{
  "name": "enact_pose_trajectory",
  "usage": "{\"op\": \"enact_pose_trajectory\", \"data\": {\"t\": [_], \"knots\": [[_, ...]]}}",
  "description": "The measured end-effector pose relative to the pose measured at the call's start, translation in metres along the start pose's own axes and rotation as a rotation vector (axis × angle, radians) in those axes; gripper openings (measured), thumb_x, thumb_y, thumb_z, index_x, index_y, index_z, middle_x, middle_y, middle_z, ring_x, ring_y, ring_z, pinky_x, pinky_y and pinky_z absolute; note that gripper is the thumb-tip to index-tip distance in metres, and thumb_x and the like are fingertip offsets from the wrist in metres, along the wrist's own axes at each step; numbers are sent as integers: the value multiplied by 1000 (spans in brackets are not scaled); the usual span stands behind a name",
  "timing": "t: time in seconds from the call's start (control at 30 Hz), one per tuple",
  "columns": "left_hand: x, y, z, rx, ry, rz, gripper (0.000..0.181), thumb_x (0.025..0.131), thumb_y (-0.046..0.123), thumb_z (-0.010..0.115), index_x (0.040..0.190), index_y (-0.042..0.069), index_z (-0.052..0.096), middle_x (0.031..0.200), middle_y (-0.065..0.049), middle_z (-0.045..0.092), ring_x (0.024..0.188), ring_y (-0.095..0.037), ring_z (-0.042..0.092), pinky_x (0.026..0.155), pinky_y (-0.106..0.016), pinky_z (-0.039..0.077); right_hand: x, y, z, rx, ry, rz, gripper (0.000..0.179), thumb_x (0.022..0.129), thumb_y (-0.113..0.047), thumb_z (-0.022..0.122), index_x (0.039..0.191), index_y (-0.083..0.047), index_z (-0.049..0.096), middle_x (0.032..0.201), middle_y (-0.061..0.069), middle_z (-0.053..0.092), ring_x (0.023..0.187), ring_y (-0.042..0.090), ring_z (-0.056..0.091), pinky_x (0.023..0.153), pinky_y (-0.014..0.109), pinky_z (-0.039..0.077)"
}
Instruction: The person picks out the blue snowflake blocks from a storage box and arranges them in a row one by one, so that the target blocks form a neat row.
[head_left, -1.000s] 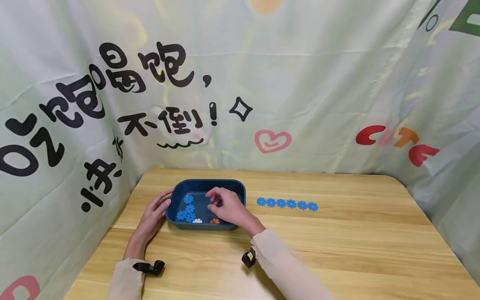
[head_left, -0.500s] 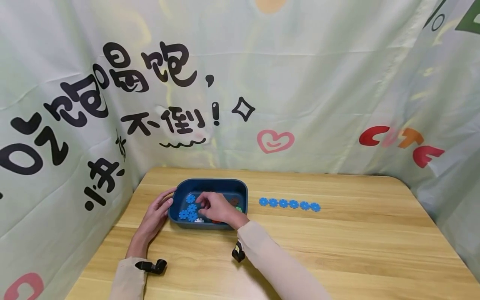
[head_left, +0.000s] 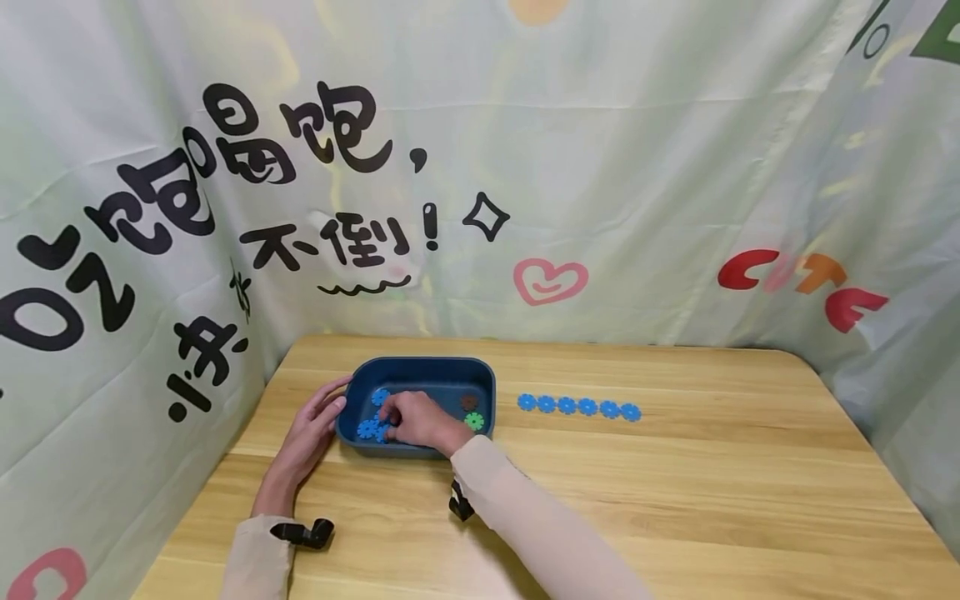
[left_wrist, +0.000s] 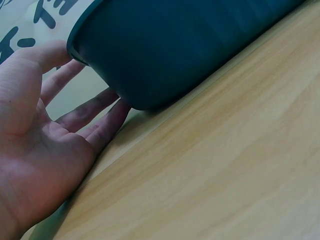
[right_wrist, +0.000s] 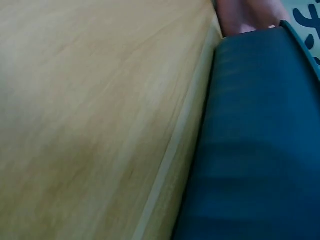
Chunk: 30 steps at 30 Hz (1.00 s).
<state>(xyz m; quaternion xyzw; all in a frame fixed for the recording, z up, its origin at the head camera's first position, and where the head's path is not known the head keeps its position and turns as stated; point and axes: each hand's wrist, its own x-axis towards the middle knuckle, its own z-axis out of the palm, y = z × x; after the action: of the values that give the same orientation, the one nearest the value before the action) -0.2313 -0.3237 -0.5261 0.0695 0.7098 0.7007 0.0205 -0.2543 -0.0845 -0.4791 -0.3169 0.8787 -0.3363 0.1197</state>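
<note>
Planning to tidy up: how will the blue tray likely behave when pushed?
The blue tray looks low and wide, so it should probably slide rather than tip. Its straight walls suggest stiffness. The green disc inside may shift, as nothing visibly holds it.

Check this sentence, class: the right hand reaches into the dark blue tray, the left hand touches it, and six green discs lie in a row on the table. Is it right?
One colour is wrong: the six discs in a row on the table are blue, not green, as the head view shows. The rest holds.
</note>
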Motion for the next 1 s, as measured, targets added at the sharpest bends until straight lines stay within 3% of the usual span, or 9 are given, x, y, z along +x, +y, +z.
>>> {"op": "enact_pose_trajectory", "data": {"t": [0.33, 0.7, 1.0], "knots": [[1, 0, -2, 5, 9, 2, 51, 109, 26, 53, 156, 9, 41, 155, -20, 39, 131, -19, 49, 99, -22, 48, 5, -2, 2, -91, 4, -50, 18, 91, -19, 81, 106, -12, 76, 95, -1, 70, 80, 4, 58, 77, 19, 50], [3, -3, 1, 15, 29, -9, 51, 109, 27, 54, 155, 11, 43, 155, -16, 41, 132, -19, 47, 98, -22, 49, 1, 2, -3, -148, 4, -25, 21, 89, -18, 83, 107, -10, 75, 96, 0, 70, 81, 6, 57, 77, 18, 50], [3, -4, 0, 12, 32, 1, 51, 109, 27, 54, 155, 9, 43, 157, -20, 37, 134, -22, 45, 99, -21, 47, 0, 3, -8, -158, 14, 12, 23, 87, -16, 84, 109, -12, 75, 99, -2, 69, 84, 7, 58, 78, 21, 51]]}}
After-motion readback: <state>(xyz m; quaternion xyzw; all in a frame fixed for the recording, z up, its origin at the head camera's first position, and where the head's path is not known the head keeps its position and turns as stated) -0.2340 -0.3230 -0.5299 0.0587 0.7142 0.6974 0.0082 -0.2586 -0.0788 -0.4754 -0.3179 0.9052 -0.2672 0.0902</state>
